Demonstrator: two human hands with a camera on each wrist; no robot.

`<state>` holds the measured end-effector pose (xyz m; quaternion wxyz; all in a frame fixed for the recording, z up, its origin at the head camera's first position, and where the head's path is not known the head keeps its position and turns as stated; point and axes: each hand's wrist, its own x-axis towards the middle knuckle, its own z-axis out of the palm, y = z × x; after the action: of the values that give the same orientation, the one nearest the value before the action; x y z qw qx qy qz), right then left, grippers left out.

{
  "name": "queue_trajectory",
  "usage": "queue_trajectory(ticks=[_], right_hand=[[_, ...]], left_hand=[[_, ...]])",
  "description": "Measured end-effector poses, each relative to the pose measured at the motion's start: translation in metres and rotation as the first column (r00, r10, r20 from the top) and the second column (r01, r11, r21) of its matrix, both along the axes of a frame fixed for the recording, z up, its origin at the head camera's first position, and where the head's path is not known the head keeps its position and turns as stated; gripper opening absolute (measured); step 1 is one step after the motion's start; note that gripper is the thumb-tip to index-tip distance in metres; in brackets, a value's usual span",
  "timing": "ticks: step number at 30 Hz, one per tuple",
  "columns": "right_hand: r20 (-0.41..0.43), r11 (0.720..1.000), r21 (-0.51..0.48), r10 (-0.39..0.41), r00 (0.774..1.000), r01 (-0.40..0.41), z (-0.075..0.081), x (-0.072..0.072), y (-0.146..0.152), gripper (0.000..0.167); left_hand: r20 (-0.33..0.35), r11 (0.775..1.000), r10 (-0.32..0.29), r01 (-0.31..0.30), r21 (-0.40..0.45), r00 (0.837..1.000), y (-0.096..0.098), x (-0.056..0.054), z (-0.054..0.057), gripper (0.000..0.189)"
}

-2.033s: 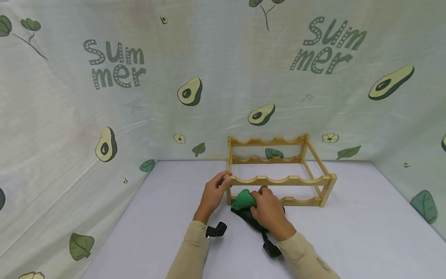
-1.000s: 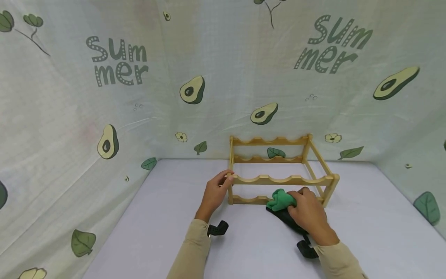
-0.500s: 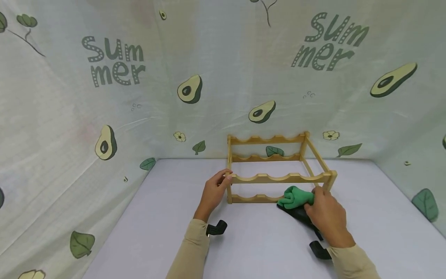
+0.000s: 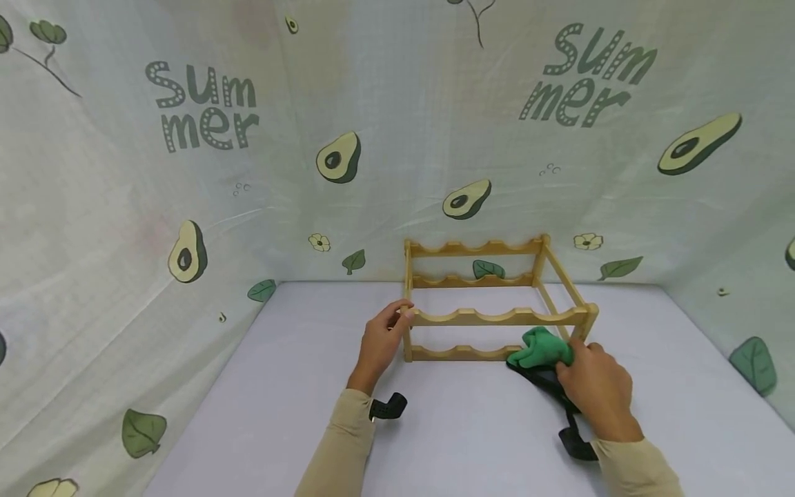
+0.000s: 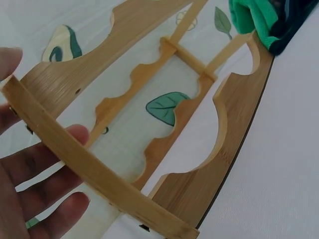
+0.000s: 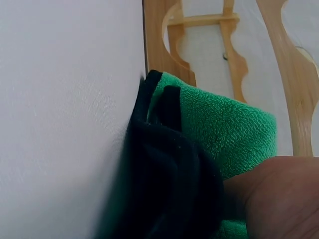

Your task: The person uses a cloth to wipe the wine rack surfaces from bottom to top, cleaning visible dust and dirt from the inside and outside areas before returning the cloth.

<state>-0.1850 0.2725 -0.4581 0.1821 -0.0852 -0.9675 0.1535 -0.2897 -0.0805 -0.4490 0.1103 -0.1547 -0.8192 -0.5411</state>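
Note:
A light wooden wine rack (image 4: 497, 318) with scalloped rails stands on the table. My left hand (image 4: 379, 345) grips its front left corner, thumb at the top of the post and fingers behind it in the left wrist view. My right hand (image 4: 597, 386) holds a bunched green terry cloth (image 4: 539, 347) with black edging against the right part of the lower front rail (image 4: 456, 353). A dark part of the cloth (image 6: 169, 174) hangs down onto the table in the right wrist view. My right fingertips are mostly hidden by the cloth.
The white tabletop (image 4: 459, 442) spreads out in front of the rack. Behind it hangs a pale curtain (image 4: 397, 138) printed with avocados and leaves. A black wrist camera (image 4: 388, 406) sticks out from my left wrist, and another camera (image 4: 576, 445) from my right.
My right hand has slid the green cloth rightward along the lower front rail, from the left end to near the right end. The left hand has stayed on the corner; the rack has not moved.

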Motion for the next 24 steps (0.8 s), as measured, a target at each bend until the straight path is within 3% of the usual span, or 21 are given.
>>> queue_trajectory(ticks=[8,19,24], right_hand=[[-0.115,0.992,0.064,0.118,0.986,-0.111,-0.007,-0.004,-0.015,0.035],[-0.125,0.965,0.031,0.263,0.957,-0.262,-0.007,-0.008,-0.027,0.032],[-0.142,0.957,0.018,0.29,0.946,-0.291,-0.009,-0.009,-0.031,0.031]], left_hand=[[-0.011,0.997,0.049,-0.048,0.055,0.999,0.006,0.0,-0.001,0.042],[-0.004,0.998,0.061,-0.06,0.036,0.998,0.008,0.0,-0.001,0.044],[-0.014,0.998,0.066,-0.066,0.019,0.998,0.008,0.0,-0.001,0.043]])
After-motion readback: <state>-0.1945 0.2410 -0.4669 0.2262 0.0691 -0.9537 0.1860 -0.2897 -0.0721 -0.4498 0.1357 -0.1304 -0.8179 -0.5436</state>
